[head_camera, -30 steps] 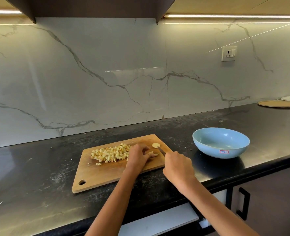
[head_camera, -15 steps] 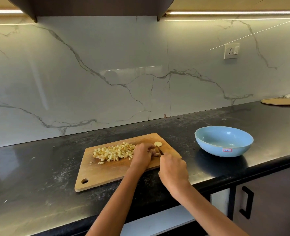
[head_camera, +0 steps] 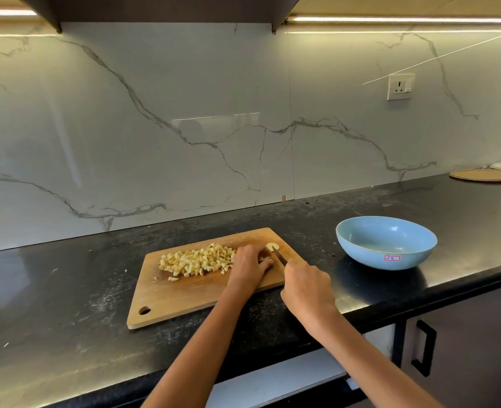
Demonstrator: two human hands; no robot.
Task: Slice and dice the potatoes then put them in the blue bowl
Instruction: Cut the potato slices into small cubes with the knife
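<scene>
A black counter (head_camera: 52, 304) under a marble wall carries a wooden board (head_camera: 184, 295). Diced potatoes (head_camera: 197, 262) lie just left of the left hand (head_camera: 247, 267), whose curled fingers press down on a piece hidden beneath them. The right hand (head_camera: 308, 287) grips a knife (head_camera: 280, 256), blade beside those fingertips. The blue bowl (head_camera: 386, 242) sits well right.
</scene>
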